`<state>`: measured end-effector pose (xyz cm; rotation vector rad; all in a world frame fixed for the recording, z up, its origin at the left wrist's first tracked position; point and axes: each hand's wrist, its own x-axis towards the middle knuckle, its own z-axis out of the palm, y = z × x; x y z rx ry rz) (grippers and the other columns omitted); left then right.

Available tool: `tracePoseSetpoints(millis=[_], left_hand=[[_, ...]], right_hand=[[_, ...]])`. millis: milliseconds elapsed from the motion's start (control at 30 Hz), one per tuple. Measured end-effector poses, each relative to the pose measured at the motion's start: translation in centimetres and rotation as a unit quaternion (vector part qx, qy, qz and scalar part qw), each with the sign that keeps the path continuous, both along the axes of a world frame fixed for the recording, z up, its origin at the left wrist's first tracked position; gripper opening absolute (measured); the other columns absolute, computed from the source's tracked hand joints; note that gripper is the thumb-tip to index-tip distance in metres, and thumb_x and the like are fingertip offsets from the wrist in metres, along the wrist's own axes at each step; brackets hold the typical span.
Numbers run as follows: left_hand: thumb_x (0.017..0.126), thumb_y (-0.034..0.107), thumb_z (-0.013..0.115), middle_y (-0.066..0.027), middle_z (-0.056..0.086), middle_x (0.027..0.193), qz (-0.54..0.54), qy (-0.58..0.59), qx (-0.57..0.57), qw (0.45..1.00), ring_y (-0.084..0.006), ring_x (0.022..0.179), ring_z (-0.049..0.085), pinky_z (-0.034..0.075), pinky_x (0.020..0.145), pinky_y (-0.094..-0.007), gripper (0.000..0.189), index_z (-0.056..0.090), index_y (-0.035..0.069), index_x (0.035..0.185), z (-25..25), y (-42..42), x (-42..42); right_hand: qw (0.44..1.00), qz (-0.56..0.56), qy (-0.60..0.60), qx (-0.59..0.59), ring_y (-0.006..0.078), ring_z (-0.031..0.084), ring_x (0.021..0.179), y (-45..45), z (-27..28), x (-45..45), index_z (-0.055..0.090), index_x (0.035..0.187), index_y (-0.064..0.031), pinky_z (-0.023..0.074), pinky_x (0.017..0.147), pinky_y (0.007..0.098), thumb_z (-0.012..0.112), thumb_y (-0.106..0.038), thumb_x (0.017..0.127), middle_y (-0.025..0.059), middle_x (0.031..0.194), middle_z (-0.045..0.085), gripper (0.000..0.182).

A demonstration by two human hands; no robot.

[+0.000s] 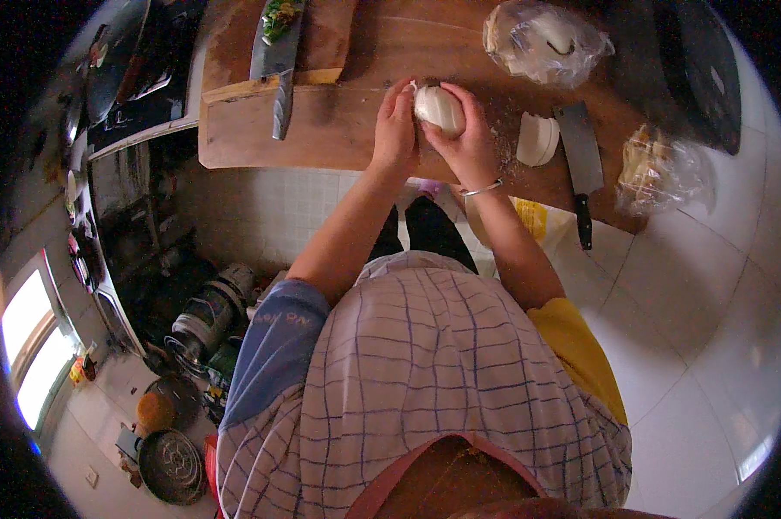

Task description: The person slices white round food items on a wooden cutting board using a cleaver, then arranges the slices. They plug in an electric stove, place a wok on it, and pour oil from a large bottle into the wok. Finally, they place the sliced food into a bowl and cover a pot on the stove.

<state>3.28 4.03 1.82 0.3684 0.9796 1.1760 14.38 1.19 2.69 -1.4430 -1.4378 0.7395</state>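
Above the front edge of the wooden table, a pale lump of layered dough (439, 110) is between my hands. My right hand (469, 130) grips it from the right, thumb below and fingers over the far side. At its left edge are the fingers of my left hand (395, 126), where a thin white bit sticks up. A second white layered dough piece (537, 139) lies to the right, beside a cleaver (582, 149) with a black handle. White flour specks (504, 146) dust the wood near my right hand.
A kitchen knife (280, 71) with chopped greens (278, 19) on its blade lies across a cutting board (328, 39) at the left. Two plastic bags of food, one at the back (546, 45) and one at the right edge (656, 168), rest on the wooden table (286, 139). A stove (150, 97) stands left.
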Motion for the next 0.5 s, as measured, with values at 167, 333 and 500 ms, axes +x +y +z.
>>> tracePoseSetpoints(millis=[167,333,500], left_hand=[[0.096,0.022,0.048,-0.0074,0.06,0.102,-0.015,0.03,-0.031,0.999,-0.014,0.095,0.055,0.045,0.082,-0.0259,0.032,0.056,-0.001,0.117,0.6,-0.8,0.4],[0.096,0.025,0.048,-0.006,0.062,0.099,0.013,0.044,-0.024,0.999,-0.0154,0.087,0.058,0.049,0.074,-0.0274,0.029,0.056,0.003,0.113,-0.6,0.7,0.2],[0.094,0.026,0.053,-0.0073,0.06,0.102,-0.036,-0.023,-0.015,0.999,-0.0155,0.092,0.055,0.047,0.078,-0.0275,0.034,0.055,0.001,0.116,-0.8,1.3,0.0]], right_hand=[[0.995,-0.019,0.097,-0.025,0.0309,0.057,0.101,1.3,-2.1,1.3,0.052,0.12,-0.0072,0.0455,0.089,0.0376,0.074,-0.019,0.071,0.0148,0.111,0.058,0.055],[0.995,-0.038,0.086,-0.029,0.0264,0.057,0.1,1.3,-1.7,0.7,0.052,0.119,-0.0071,0.0456,0.089,0.0365,0.075,-0.024,0.071,0.0135,0.11,0.059,0.055],[0.99,-0.022,0.134,-0.04,0.0266,0.056,0.103,1.6,-1.1,0.7,0.051,0.118,-0.0075,0.0454,0.089,0.0374,0.076,-0.025,0.07,0.013,0.112,0.058,0.057]])
